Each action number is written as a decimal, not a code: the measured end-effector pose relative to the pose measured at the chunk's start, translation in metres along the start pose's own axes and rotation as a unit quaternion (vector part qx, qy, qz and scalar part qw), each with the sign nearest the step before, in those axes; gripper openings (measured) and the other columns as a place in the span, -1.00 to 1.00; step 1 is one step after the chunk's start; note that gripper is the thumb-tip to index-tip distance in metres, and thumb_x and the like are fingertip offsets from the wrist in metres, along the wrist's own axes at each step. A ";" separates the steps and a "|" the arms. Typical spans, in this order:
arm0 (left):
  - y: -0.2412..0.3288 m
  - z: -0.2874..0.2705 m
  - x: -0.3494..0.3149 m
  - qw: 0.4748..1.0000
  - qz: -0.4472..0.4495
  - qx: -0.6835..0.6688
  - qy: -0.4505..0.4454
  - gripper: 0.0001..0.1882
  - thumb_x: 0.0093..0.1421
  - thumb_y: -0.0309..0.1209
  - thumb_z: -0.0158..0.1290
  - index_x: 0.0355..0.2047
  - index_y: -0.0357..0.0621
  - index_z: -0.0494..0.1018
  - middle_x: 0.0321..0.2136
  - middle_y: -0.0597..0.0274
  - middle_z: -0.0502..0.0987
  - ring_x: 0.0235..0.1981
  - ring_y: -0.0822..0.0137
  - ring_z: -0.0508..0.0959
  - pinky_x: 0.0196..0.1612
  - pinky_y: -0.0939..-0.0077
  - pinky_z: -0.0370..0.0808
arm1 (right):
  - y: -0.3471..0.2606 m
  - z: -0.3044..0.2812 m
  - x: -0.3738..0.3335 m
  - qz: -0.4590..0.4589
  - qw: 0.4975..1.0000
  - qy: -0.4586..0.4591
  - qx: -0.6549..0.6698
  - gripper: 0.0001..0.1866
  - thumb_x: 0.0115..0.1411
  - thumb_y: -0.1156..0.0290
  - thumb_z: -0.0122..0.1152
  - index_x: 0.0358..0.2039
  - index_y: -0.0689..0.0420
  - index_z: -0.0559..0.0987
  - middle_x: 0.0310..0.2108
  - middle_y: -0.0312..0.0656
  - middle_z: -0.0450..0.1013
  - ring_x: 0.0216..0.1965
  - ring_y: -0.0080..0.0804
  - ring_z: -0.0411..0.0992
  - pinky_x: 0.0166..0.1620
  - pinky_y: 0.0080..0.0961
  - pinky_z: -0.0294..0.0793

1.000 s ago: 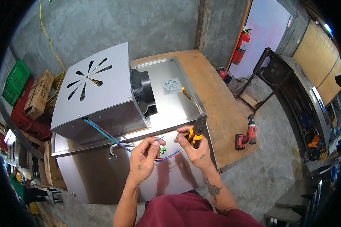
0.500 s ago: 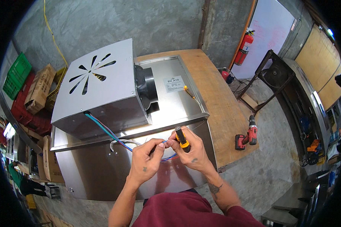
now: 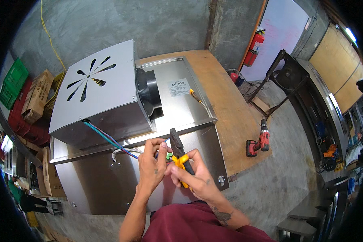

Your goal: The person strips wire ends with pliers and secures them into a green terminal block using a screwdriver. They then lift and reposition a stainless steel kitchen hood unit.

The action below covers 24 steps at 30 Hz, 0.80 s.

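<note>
My right hand point(image 3: 195, 175) is closed round a pair of combination pliers point(image 3: 176, 142) with yellow and black handles; the dark jaws point up and away, with nothing visible between them. My left hand point(image 3: 152, 163) is beside it, fingers pinched on the ends of blue and teal wires point(image 3: 109, 138). Something small and green point(image 3: 169, 156) shows between my hands, too small to identify. The wires run out of a hole in the front of a grey metal fan box point(image 3: 97, 86). Beneath my hands slopes a shiny stainless steel hood point(image 3: 109, 181).
A yellow-handled screwdriver point(image 3: 196, 96) lies on the hood beside the black round outlet point(image 3: 151, 92). Right, a red cordless drill point(image 3: 264, 139) stands on the wooden table point(image 3: 234, 141). Beyond are a fire extinguisher point(image 3: 254, 48) and metal frame point(image 3: 286, 80); crates point(image 3: 14, 82) stand left.
The pliers have swung in my right hand, so their jaws now point up and away. My left fingers have lifted and shifted on the wires. The view has moved slightly.
</note>
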<state>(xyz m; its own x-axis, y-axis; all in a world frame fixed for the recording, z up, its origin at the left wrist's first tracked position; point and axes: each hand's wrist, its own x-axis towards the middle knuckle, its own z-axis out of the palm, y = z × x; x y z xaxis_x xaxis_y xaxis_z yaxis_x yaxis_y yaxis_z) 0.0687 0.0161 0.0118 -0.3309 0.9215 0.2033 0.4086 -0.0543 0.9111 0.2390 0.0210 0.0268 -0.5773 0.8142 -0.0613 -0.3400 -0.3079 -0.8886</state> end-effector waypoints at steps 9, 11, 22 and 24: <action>-0.006 0.004 -0.011 0.994 -0.009 -0.058 0.088 -0.82 0.48 -0.45 0.18 -0.03 -0.34 0.55 -0.33 0.17 0.70 -0.56 0.65 0.43 -0.50 0.60 0.46 | 0.029 -0.007 0.015 0.065 0.995 0.073 -0.007 -0.70 0.59 0.35 0.11 0.03 0.16 0.18 -0.08 0.07 0.64 -0.28 -0.48 0.61 -0.20 -0.47 0.66; -0.002 0.005 -0.012 0.992 -0.018 -0.089 0.092 -0.83 0.46 -0.47 0.19 -0.03 -0.33 0.55 -0.31 0.16 0.71 -0.58 0.67 0.40 -0.53 0.61 0.39 | 0.035 -0.007 0.013 0.026 0.994 0.082 -0.070 -0.72 0.60 0.30 0.10 0.02 0.16 0.23 -0.10 0.03 0.65 -0.29 -0.50 0.61 -0.20 -0.50 0.65; 0.003 -0.001 -0.013 0.998 0.025 -0.029 0.052 -0.85 0.47 -0.51 0.16 -0.04 -0.32 0.51 -0.23 0.11 0.78 -0.51 0.71 0.46 -0.49 0.69 0.38 | 0.032 -0.001 0.013 0.044 0.989 0.101 -0.100 -0.58 0.61 0.11 0.10 -0.08 0.27 0.62 -0.28 -0.28 0.61 -0.25 -0.59 0.54 -0.12 -0.50 0.56; -0.001 0.000 -0.013 0.997 0.031 -0.035 0.058 -0.85 0.45 -0.52 0.18 -0.05 -0.33 0.53 -0.26 0.13 0.77 -0.54 0.71 0.42 -0.52 0.68 0.34 | 0.025 0.001 0.012 0.030 0.982 0.095 -0.158 -0.58 0.61 0.08 0.09 -0.08 0.25 0.61 -0.32 -0.30 0.58 -0.29 -0.60 0.50 -0.15 -0.52 0.53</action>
<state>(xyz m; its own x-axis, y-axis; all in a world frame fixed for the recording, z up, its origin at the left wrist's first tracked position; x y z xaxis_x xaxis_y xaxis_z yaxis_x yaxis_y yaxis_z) 0.0726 0.0039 0.0080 -0.4041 0.8656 0.2957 0.3720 -0.1398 0.9176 0.2228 0.0225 0.0040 -0.4302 0.8858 -0.1742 -0.0453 -0.2140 -0.9758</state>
